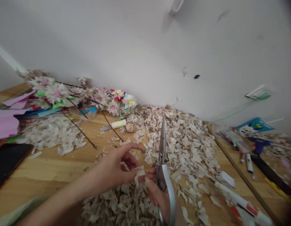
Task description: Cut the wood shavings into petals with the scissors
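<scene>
Between the thumb and finger of my left hand (pixel 115 166) is a pale, papery flake (pixel 139 171) that looks like garlic skin. My right hand (pixel 161 197) is wrapped in the handle of a large pair of scissors (pixel 162 141); the blades point away toward the wall and look closed. The right fingertips meet the flake from the other side. Below both hands lies a heap of greyish flakes (pixel 119 207). A wider heap of cream flakes (pixel 185 147) spreads beyond the scissors.
Handmade flowers (pixel 57 93) on dark stems lie back left, above trimmed white petals (pixel 51 135). A phone (pixel 10 160) and pink paper (pixel 5 124) are at left. A pale-handled knife (pixel 118 124) lies beside a garlic bulb (pixel 130 127). At right are a wooden strip (pixel 241 174) and blue glue gun (pixel 259 144).
</scene>
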Tool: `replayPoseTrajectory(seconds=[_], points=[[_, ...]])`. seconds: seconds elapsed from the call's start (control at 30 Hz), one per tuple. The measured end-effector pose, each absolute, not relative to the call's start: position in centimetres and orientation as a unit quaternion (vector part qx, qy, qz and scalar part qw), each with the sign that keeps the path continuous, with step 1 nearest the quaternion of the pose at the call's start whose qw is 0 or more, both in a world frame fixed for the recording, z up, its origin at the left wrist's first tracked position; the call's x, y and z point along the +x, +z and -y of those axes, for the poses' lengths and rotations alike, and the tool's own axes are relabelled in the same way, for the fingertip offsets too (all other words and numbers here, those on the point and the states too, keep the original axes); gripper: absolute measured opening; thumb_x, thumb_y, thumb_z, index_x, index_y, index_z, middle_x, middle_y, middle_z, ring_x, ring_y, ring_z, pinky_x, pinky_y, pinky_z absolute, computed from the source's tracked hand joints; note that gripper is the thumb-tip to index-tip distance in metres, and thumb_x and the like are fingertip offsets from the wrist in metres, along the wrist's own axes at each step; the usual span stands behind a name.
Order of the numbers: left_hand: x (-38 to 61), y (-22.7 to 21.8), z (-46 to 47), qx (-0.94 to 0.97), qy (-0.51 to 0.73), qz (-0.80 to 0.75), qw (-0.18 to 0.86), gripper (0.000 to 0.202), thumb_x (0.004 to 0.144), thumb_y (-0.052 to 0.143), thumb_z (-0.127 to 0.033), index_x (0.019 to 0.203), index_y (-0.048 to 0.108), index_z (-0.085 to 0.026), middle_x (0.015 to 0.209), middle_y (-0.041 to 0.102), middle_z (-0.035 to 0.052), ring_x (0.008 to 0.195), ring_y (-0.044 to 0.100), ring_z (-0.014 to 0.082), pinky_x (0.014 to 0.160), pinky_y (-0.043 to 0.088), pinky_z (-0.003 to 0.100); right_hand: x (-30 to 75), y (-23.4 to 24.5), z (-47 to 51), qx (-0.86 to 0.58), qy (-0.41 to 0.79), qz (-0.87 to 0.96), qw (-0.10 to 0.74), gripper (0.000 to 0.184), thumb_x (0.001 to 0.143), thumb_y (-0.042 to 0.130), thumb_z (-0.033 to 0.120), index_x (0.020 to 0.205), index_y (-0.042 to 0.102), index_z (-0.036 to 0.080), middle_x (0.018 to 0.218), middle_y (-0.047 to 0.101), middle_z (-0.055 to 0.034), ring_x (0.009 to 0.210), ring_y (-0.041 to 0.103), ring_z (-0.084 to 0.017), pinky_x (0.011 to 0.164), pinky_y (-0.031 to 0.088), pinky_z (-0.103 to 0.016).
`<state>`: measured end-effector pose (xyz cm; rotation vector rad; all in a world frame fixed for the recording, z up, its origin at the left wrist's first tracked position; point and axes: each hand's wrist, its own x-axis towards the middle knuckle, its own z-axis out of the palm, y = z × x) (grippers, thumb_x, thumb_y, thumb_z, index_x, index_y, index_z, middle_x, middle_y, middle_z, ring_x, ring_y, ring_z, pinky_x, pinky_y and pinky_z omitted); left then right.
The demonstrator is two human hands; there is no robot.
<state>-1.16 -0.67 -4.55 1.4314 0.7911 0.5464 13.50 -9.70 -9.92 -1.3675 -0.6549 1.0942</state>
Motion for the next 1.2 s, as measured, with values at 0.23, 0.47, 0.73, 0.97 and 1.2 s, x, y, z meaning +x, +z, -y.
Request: replayPoseTrajectory(seconds=[0.23, 0.47, 0.73, 0.97, 1.2], points=[[-0.6, -5.4, 1.5, 0.659, 0.225, -0.354, 0.624, 0.037, 0.070, 0.060, -0.019, 0.106, 0.054, -0.024, 0.075, 0.059, -0.0026, 0.053, 0.048, 0.0071, 0.049, 0.039, 0.018, 13.2, -9.8, 9.5, -0.627, 0.415, 0.280, 0.597, 0.038, 0.055, 0.079, 0.038, 0.079, 0.055, 0.021, 0.062, 0.064, 0.0030, 0.061, 0.063, -0.018, 0.061, 0.054, -0.031], [0.1, -5.3, 1.4, 0.610, 0.246, -0.368, 0.657, 0.045, 0.064, 0.065, -0.018, 0.106, 0.048, -0.022, 0.080, 0.063, 0.0013, 0.074, 0.059, 0.0160, 0.060, 0.046, 0.025, 13.3, -9.5, 9.4, -0.642, 0.374, 0.266, 0.614, 0.040, 0.060, 0.075, 0.044, 0.083, 0.050, 0.022, 0.062, 0.062, 0.0044, 0.055, 0.059, -0.016, 0.044, 0.045, -0.025], [1.3, -5.1, 1.8, 0.528, 0.271, -0.416, 0.689, 0.043, 0.063, 0.067, -0.018, 0.100, 0.044, -0.019, 0.069, 0.062, -0.0023, 0.063, 0.057, 0.0131, 0.058, 0.042, 0.024, 13.2, -8.3, 9.2, -0.660, 0.341, 0.269, 0.613, 0.038, 0.060, 0.074, 0.042, 0.080, 0.049, 0.022, 0.060, 0.062, 0.0044, 0.057, 0.061, -0.018, 0.047, 0.047, -0.028], [0.9, -5.1, 1.8, 0.535, 0.276, -0.418, 0.680, 0.042, 0.063, 0.065, -0.016, 0.101, 0.045, -0.021, 0.068, 0.061, -0.0034, 0.063, 0.057, 0.0132, 0.054, 0.042, 0.023, 13.2, -8.1, 9.2, -0.659, 0.359, 0.278, 0.599, 0.039, 0.058, 0.073, 0.044, 0.079, 0.049, 0.022, 0.061, 0.063, 0.0032, 0.054, 0.061, -0.019, 0.044, 0.046, -0.028], [1.0, -5.3, 1.9, 0.546, 0.285, -0.415, 0.670, 0.042, 0.062, 0.065, -0.016, 0.098, 0.046, -0.022, 0.069, 0.061, -0.0026, 0.064, 0.057, 0.0140, 0.049, 0.042, 0.021, 13.6, -8.8, 9.4, -0.666, 0.361, 0.274, 0.593, 0.039, 0.061, 0.072, 0.047, 0.081, 0.048, 0.023, 0.064, 0.063, 0.0008, 0.066, 0.064, -0.023, 0.038, 0.042, -0.026]])
